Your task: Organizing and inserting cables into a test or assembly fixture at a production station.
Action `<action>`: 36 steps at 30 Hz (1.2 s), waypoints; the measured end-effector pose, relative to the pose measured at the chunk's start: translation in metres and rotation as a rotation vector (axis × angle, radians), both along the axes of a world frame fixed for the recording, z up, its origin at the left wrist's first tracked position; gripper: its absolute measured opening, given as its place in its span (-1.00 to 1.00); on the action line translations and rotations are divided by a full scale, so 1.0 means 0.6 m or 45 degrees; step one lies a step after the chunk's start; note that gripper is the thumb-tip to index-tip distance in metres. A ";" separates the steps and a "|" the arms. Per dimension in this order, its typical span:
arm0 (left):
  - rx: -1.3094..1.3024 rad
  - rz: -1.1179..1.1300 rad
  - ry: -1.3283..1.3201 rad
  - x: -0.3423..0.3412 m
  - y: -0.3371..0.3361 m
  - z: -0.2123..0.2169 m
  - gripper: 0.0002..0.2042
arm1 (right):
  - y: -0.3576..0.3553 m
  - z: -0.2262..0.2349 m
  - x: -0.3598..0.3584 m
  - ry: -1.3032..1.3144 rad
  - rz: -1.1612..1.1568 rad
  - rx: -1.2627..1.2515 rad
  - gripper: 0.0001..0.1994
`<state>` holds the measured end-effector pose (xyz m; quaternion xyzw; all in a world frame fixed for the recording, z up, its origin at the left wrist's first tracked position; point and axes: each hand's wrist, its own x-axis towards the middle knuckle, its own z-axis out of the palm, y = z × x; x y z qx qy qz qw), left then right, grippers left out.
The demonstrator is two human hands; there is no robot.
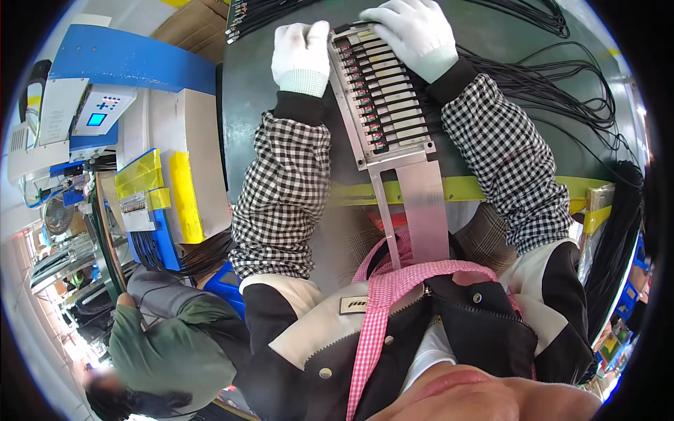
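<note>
A long metal fixture [357,133] lies on the dark green table, slanting away from me. Across its slots lie several black cables [397,99] side by side, their small connector ends with red and green bits along the left side. My left hand [300,52], in a white glove, is closed with fingers curled, beside the fixture's far left corner; whatever it holds is hidden. At the far end, my gloved right hand [415,36] reaches over from the right, its fingers closed on a black cable at the last slot. A flat metal plate [424,203] extends from the fixture toward my lap.
Bundles of black cable [554,84] spread across the table [277,154] at right, with more cable ends at the far left. A yellow-green strip [463,188] runs along the near edge. Left stands a blue and white machine [133,59]; a person in green [165,344] sits nearby.
</note>
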<state>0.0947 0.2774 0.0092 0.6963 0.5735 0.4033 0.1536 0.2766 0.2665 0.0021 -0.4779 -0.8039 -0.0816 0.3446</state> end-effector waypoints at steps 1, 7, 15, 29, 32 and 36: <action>-0.015 -0.027 -0.002 0.002 -0.003 -0.001 -0.72 | 0.001 -0.003 -0.003 0.053 0.065 0.110 -0.81; 0.137 -0.308 0.019 -0.005 -0.009 -0.006 -0.67 | -0.042 0.062 -0.021 -0.015 0.140 -0.017 -0.83; 0.321 -0.111 0.225 0.006 -0.008 0.001 -0.73 | -0.021 0.027 -0.017 -0.094 0.041 0.091 -0.82; 0.301 -0.253 0.072 0.006 -0.009 -0.008 -0.80 | -0.037 0.052 -0.021 0.061 0.080 0.043 -0.78; 0.480 -0.026 0.197 0.015 -0.009 -0.013 -0.81 | -0.036 0.067 -0.028 -0.302 -0.157 0.438 -0.83; 0.557 0.019 0.273 0.017 -0.008 -0.008 -0.82 | -0.032 0.066 -0.030 -0.318 -0.212 0.341 -0.85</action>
